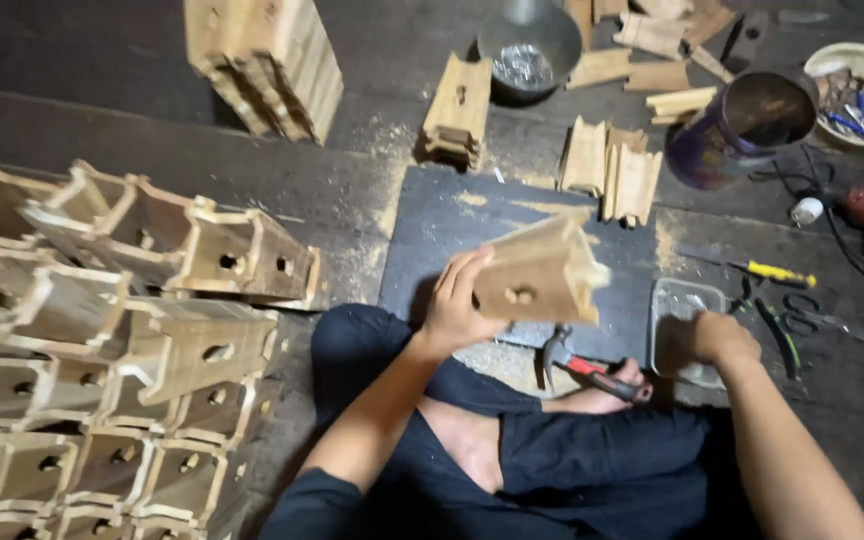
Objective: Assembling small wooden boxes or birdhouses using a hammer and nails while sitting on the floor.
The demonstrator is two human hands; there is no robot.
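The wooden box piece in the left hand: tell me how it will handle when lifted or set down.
The wooden box piece is probably stiff: its flat boards keep their shape in the left hand. It seems fairly light, since one hand holds it up alone. Its flat faces suggest it would sit without rolling, as the similar pieces stacked on the left do.
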